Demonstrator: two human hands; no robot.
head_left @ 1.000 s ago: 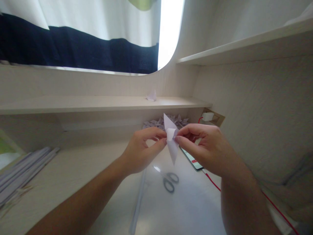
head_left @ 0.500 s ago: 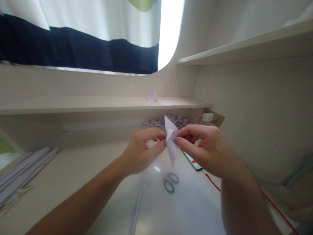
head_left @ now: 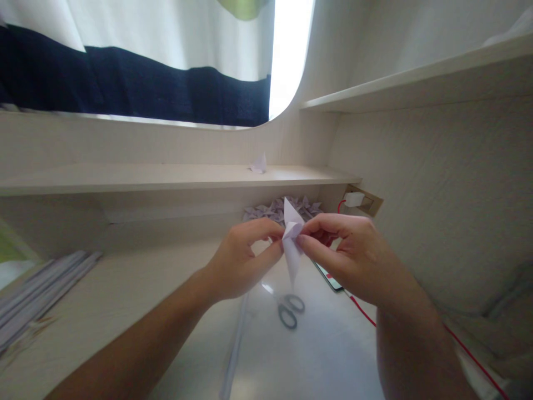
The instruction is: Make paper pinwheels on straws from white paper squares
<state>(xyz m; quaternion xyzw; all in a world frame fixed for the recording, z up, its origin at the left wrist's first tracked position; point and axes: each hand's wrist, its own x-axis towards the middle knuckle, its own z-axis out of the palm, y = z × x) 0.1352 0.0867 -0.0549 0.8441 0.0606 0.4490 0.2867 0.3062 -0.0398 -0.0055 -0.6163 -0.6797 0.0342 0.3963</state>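
A folded white paper piece (head_left: 292,233) with pointed upper and lower ends is held up above the desk. Its left side is pinched between the thumb and fingers of my left hand (head_left: 250,253). My right hand (head_left: 343,241) grips the opposite side, also with thumb and fingertips. Below them, scissors with dark handles (head_left: 288,316) lie on the desk, blades pointing away. Behind my hands is a heap of similar folded papers (head_left: 266,212), partly covered by the held piece and my fingers. One more folded paper (head_left: 259,165) stands on the ledge.
Long paper strips (head_left: 45,289) are stacked at the left. A single strip (head_left: 235,350) lies near the front. A phone (head_left: 331,278) sits partly under my right hand, near a red cable (head_left: 362,311). A white charger (head_left: 353,199) is plugged in at the back right.
The folded paper has turned slightly between my fingers, and its lower tip has swung a little left. Both hands keep their pinch and have barely moved.
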